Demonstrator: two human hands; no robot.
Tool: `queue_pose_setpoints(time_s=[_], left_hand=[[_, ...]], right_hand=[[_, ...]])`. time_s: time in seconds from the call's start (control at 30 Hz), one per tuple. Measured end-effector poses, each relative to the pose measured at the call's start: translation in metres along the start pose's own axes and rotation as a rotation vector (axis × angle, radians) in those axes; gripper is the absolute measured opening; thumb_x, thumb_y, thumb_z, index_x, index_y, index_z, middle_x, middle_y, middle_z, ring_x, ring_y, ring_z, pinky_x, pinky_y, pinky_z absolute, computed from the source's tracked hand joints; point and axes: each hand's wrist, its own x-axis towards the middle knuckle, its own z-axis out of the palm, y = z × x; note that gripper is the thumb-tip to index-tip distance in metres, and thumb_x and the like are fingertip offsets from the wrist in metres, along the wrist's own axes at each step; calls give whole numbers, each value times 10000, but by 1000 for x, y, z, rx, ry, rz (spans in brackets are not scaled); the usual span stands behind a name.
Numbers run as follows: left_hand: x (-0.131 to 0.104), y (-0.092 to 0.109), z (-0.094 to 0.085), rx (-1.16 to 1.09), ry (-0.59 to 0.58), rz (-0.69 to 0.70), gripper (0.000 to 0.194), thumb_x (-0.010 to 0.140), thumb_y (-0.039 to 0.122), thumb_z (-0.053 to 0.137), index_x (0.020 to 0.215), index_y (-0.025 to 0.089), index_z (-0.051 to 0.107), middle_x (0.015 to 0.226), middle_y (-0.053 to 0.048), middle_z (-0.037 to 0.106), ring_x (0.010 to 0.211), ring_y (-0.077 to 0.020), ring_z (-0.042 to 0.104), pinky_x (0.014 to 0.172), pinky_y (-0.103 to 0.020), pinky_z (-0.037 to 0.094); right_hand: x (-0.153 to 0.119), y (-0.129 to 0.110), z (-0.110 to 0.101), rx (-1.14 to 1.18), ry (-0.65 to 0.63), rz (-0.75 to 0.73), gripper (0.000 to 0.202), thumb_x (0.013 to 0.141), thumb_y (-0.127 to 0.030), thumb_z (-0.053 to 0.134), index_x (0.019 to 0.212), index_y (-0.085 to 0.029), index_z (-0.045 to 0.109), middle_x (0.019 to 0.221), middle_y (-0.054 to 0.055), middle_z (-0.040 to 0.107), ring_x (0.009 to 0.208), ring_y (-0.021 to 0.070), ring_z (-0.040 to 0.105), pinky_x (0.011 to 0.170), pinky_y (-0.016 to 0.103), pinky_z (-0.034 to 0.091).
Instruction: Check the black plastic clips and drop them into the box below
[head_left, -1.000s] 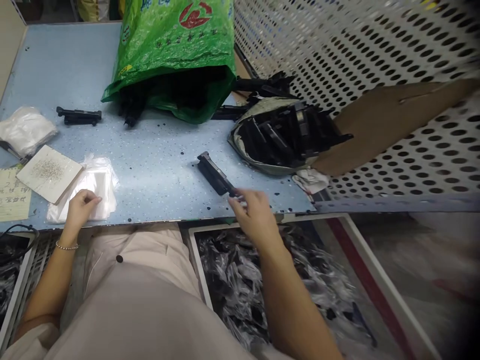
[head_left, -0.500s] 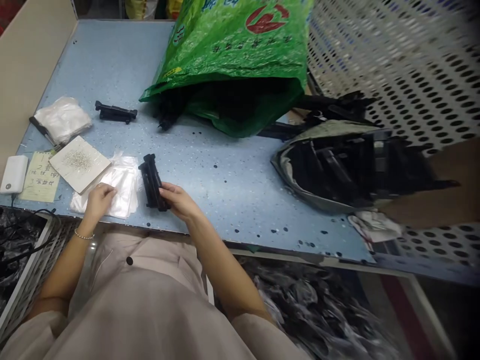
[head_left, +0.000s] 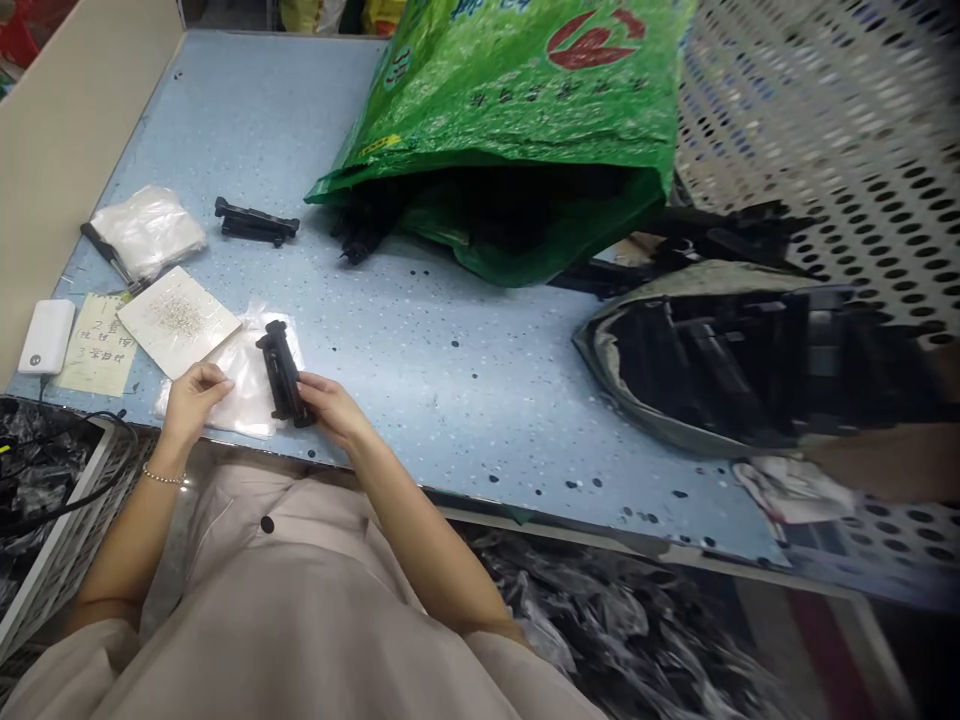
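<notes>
My right hand (head_left: 331, 408) grips a long black plastic part (head_left: 282, 374) by its right side, over the right edge of a stack of clear plastic bags (head_left: 247, 402). The part stands nearly upright in the view, with knobbed ends. At the left of the stack, my left hand (head_left: 193, 402) has thumb and forefinger pinched together on a bag's thin film. A square off-white plate (head_left: 178, 322) with small specks in its middle lies just beyond my left hand, partly over the bags. Another black part (head_left: 256, 222) rests farther back on the table.
A large green woven sack (head_left: 517, 110) gapes toward me at the back, black parts inside. To the right lies a grey sack (head_left: 637, 390) full of black parts. At left are a bundle of bags (head_left: 150, 232), a yellow note (head_left: 96, 345) and a white power bank (head_left: 46, 338).
The black part in my right hand has moved left, from beside the bag stack to over its right edge. My left hand stays at the bags. The whole view has shifted slightly.
</notes>
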Motion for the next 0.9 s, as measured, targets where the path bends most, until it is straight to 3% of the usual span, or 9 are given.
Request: queue_pose_setpoints(time_s=[0.07, 0.13, 0.23, 0.33, 0.47, 0.57, 0.63, 0.77, 0.9], left_hand=[[-4, 2, -3, 53, 8, 57, 212, 744, 286, 769, 856, 174, 628, 848, -12, 659, 696, -116, 615, 625, -240, 518], [-7, 5, -3, 236, -23, 199, 75, 849, 236, 643, 907, 188, 637, 946, -41, 691, 792, -148, 663, 711, -293, 566], [-7, 6, -2, 597, -113, 429, 244, 889, 122, 488, 988, 190, 700, 1136, -90, 698, 1063, -215, 669, 973, -405, 543], [-4, 4, -4, 751, -161, 460, 396, 876, 86, 465, 1198, 177, 676, 1270, -113, 658, 1180, -239, 636, 1044, -418, 518], [-9, 7, -14, 796, -91, 475, 441, 898, 104, 471, 1311, 165, 612, 1351, -126, 607, 1244, -232, 605, 1073, -389, 509], [-17, 8, -21, 871, -99, 507, 368, 909, 88, 436, 1182, 160, 671, 1350, -134, 597, 1241, -239, 606, 1085, -403, 502], [-20, 7, -21, 943, -94, 502, 379, 895, 63, 415, 1155, 149, 677, 1367, -152, 586, 1252, -266, 599, 1085, -446, 502], [-29, 4, -7, 966, -113, 561, 562, 897, 26, 384, 1438, 129, 494, 1452, -189, 533, 1372, -300, 505, 1145, -500, 449], [-58, 4, 21, 895, -314, 732, 660, 941, 21, 334, 1582, 166, 269, 1530, -200, 458, 1427, -295, 451, 1120, -490, 484]], right_hand=[[-13, -9, -9, -31, 46, -74, 411, 700, -384, 843, 1059, -209, 744, 926, 15, 748, 819, 158, 665, 789, 302, 542], [-27, -16, -12, -27, 9, -87, 415, 742, -402, 814, 1106, -223, 725, 915, 11, 741, 824, 157, 666, 806, 307, 542], [-39, -16, -7, -26, -185, 58, 494, 790, -479, 760, 1195, -212, 664, 798, 18, 712, 735, 175, 673, 744, 342, 559], [-40, -4, 5, -167, -276, 166, 469, 831, -489, 701, 1184, -189, 637, 764, 22, 683, 671, 180, 664, 657, 330, 543], [-38, 6, 12, -472, -198, 50, 319, 904, -406, 587, 1119, -182, 660, 732, -4, 629, 598, 127, 556, 616, 275, 462], [-38, 2, 11, -724, -161, -60, 312, 929, -364, 533, 1157, -203, 673, 814, 16, 655, 695, 148, 564, 669, 277, 441], [-38, -1, 10, -808, -55, -113, 320, 934, -345, 512, 1178, -210, 669, 912, 41, 676, 776, 171, 585, 703, 288, 443], [-37, 3, 12, -784, -8, -117, 366, 933, -380, 521, 1240, -207, 622, 879, 30, 640, 727, 167, 571, 709, 308, 451], [-35, 13, 15, -504, 8, -180, 709, 901, -400, 580, 1531, -240, 298, 757, -38, 539, 642, 147, 508, 642, 289, 443]])
